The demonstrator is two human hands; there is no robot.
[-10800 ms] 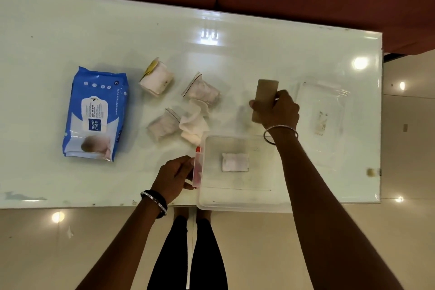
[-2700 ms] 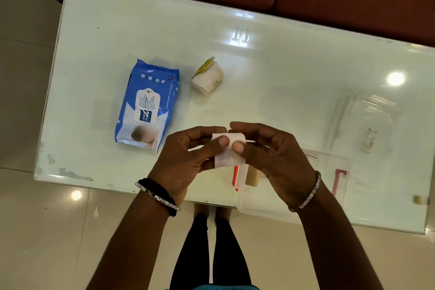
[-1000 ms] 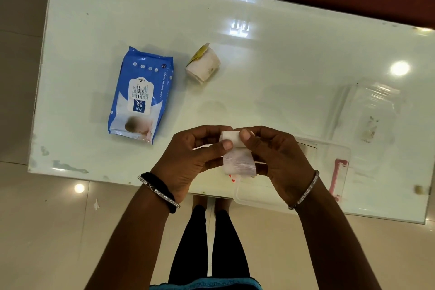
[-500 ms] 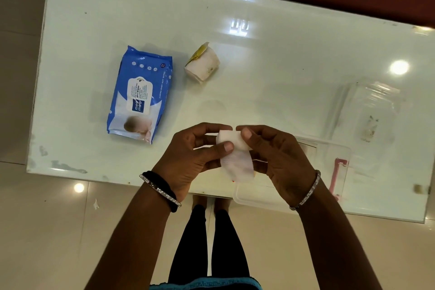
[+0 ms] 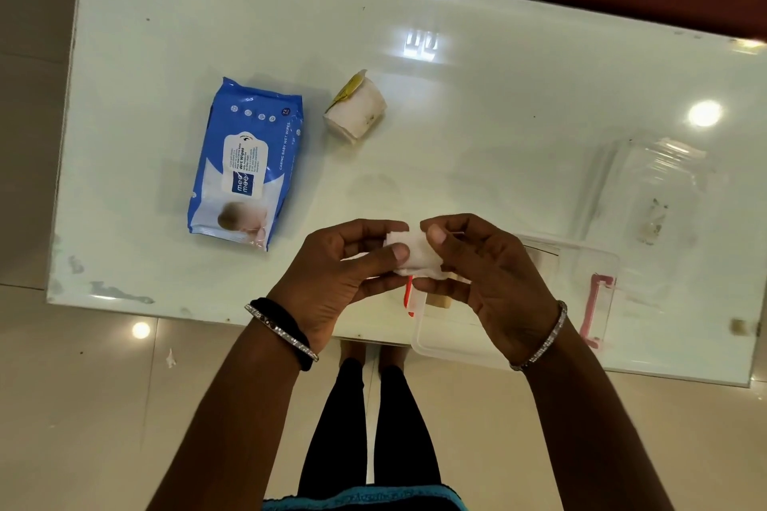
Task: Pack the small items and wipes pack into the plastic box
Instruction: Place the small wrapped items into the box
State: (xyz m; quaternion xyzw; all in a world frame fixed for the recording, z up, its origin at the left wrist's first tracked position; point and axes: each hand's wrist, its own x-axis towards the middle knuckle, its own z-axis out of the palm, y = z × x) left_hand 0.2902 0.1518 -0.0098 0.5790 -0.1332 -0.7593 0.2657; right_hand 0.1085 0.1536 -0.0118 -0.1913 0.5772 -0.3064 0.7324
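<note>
Both hands meet over the near edge of the table (image 5: 498, 95), pinching a small white gauze pad (image 5: 415, 255) between them. Left hand (image 5: 344, 274) has its thumb pressed on the pad's left side with fingers curled behind; right hand (image 5: 485, 274) nips the right side with thumb and fingertips. Neither hand is spread, both are closed on the pad.

Now the relation that matters: the box (image 5: 581, 261) sits directly under and to the right of the right hand, at the near edge, mostly hidden by that hand. So the pad hangs just above the box's left end, and the right hand is the nearer one for the drop. A short lowering, down and slightly right, looks like all it needs.

Farther out, the wipes pack (image 5: 245, 162) lies well to the left, long axis running near to far, tilted a touch. That one looks like the left hand's job. A small roll (image 5: 357, 108) rests just right of the pack, farther back. The clear lid (image 5: 651, 187) lies at far right, beyond the box.
</note>
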